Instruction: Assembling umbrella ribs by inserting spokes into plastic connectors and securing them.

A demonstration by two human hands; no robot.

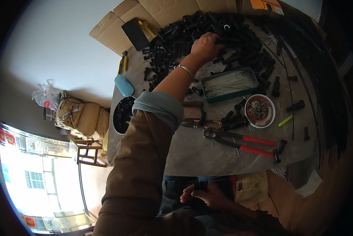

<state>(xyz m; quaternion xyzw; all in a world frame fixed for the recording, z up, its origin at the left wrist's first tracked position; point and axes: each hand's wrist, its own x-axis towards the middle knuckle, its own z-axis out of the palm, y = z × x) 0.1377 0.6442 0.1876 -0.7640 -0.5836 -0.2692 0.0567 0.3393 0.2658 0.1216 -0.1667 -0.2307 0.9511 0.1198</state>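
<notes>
Gripping a bundle of thin black rods low in the lap, right hand closed around it; farther off, left hand curled over, digging into the heap of black plastic tubes across the grey table, grasp unclear.

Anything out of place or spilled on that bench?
Mostly clutter. Black plastic tubes spill from the heap where the left hand digs; strays lie near the bowl of screws. Red-handled pliers lie open. Right hand holds a black part below the table edge.
</notes>
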